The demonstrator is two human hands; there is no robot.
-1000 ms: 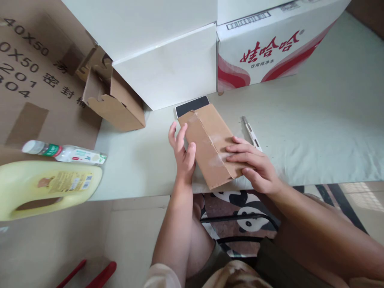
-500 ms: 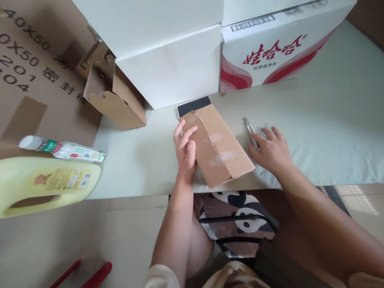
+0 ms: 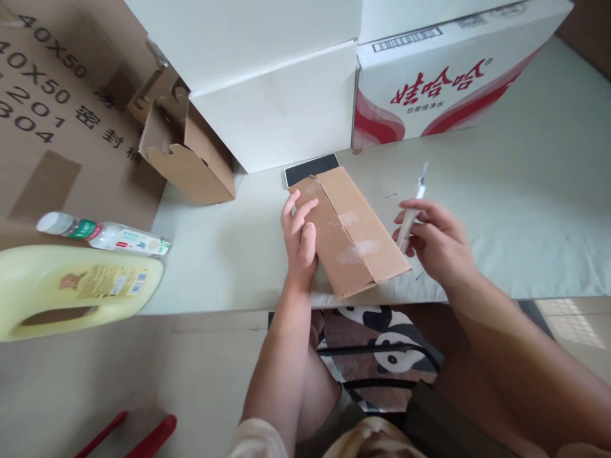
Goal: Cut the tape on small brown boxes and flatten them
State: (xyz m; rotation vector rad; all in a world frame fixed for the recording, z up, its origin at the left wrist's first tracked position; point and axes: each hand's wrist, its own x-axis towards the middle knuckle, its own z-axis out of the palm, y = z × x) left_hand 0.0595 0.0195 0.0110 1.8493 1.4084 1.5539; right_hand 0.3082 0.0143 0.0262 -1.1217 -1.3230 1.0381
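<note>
A flat brown cardboard box (image 3: 341,219) lies aslant on the pale cloth, with clear tape across its lengthwise seam. My left hand (image 3: 300,232) grips its left side, fingertips resting over the top edge. To the right of the box, my right hand (image 3: 432,238) is closed round a slim pen-shaped tool (image 3: 409,222) with a pale body. The tool points up and away; its thin tip looks like a blade but is blurred. At the box's far end a dark, white-rimmed flat object (image 3: 312,168) is partly covered by the box.
White cartons (image 3: 281,108) and a red-and-white carton (image 3: 424,105) stand at the back. An open cardboard box (image 3: 198,168), a clear bottle (image 3: 114,238) and a yellow jug (image 3: 114,280) are on the left. The cloth-covered surface (image 3: 534,210) extends right.
My right hand has picked the pen-shaped tool up off the cloth and tilted it upward. My left hand stays on the box. The view has shifted slightly.
</note>
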